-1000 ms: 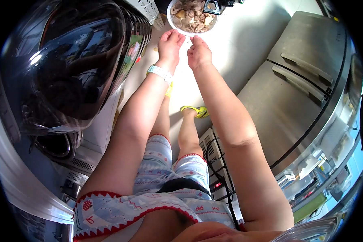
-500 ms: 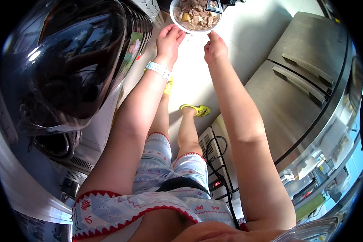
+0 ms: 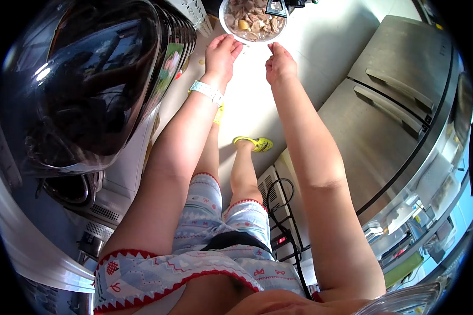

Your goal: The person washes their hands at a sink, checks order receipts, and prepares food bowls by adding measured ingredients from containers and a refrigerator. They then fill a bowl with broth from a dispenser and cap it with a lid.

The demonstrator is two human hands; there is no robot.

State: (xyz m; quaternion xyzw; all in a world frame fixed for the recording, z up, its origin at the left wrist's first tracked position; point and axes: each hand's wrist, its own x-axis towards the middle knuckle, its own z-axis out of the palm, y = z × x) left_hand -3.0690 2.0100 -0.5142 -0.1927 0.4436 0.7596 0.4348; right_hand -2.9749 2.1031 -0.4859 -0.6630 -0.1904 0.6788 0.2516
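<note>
A white bowl (image 3: 224, 26) of cut brownish meat pieces (image 3: 251, 16), with a yellowish chunk among them, is at the top edge of the view. At its near left rim is my left hand (image 3: 222, 56), fingers bent together, a pale watch strap on the wrist. My right hand (image 3: 281, 64) is closed at the near right rim, thumb and forefinger pinched. Both hands appear to grip the bowl, though the exact contact of the fingertips is hard to make out. A black clip-like piece (image 3: 276, 7) overlaps the far right side of the bowl.
A large glossy dark appliance or lid (image 3: 100, 79) stands close on the left. On the right is a steel refrigerator (image 3: 373, 136). Black cables (image 3: 281, 218) hang by a white unit near my legs. A yellow clog (image 3: 255, 143) is on the pale floor (image 3: 257, 94).
Almost nothing differs. My hands are a few pixels lower in the view, and the bowl and surroundings are shifted very slightly left.
</note>
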